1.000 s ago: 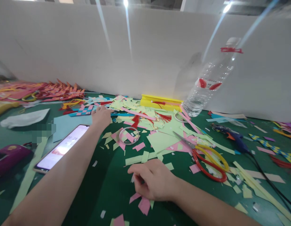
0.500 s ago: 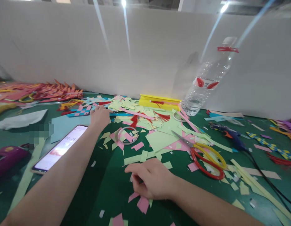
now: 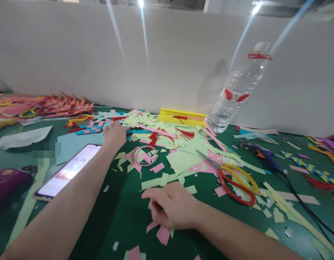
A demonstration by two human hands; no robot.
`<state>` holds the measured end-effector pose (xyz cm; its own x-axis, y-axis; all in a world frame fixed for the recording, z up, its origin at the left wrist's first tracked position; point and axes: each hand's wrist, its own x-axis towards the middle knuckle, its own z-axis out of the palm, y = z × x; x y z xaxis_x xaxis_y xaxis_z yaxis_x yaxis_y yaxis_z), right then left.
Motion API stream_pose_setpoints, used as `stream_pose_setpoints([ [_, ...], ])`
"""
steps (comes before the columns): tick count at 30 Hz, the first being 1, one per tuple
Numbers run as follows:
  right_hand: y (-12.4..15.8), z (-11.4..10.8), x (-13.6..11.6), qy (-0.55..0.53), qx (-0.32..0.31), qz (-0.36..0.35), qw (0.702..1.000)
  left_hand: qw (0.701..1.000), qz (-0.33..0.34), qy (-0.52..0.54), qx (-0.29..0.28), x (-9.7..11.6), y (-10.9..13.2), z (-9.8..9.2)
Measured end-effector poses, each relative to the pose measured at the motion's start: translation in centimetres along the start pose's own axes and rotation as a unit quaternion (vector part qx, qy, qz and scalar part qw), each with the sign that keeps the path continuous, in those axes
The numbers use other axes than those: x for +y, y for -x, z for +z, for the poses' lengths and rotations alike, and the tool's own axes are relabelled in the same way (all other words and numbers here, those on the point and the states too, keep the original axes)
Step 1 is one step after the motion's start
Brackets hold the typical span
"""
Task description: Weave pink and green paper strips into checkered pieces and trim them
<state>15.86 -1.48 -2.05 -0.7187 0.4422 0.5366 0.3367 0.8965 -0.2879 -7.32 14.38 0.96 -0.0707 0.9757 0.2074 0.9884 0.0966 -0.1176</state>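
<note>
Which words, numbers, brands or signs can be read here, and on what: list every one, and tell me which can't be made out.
"00 28", slightly blurred: on the phone's lit screen; other text there is too faint to read.
Clear bottle: its label shows red shapes and print too small to read.
Purple object at the left edge: a mark too blurred to read.

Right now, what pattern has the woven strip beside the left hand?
Woven strip: pink and blue checks, in head view.

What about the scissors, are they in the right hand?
No, the scissors lie on the scrap-strewn green table, apart from the right hand.
</note>
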Motion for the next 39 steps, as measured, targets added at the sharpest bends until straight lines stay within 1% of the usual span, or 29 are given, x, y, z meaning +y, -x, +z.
stream_pose_setpoints([
  [6,0.0,-0.1,-0.1,0.004,-0.011,0.008,1.0,0.999,0.002,-0.011,0.03,0.1,0.2,-0.2],
  [12,0.0,-0.1,-0.1,-0.002,-0.029,0.012,0.999,0.999,0.009,-0.025,0.047,0.0,0.2,0.1],
  [22,0.0,-0.1,-0.1,0.013,-0.006,0.006,1.0,0.998,0.008,0.005,0.067,-0.3,-0.4,1.4],
  [28,-0.1,-0.1,-0.2,0.016,0.002,0.003,1.0,0.997,0.006,0.015,0.076,-0.5,-0.3,1.4],
  [30,-0.1,-0.1,-0.2,0.014,-0.003,0.004,1.0,0.997,0.006,0.015,0.078,-0.6,-0.3,1.4],
  [34,-0.2,-0.3,-0.2,0.011,-0.035,0.015,0.999,0.997,0.005,0.014,0.078,-0.5,-0.2,1.4],
  [39,-0.2,-0.4,-0.2,0.007,-0.056,0.018,0.998,0.995,0.0,0.008,0.103,-0.4,-0.4,1.1],
])
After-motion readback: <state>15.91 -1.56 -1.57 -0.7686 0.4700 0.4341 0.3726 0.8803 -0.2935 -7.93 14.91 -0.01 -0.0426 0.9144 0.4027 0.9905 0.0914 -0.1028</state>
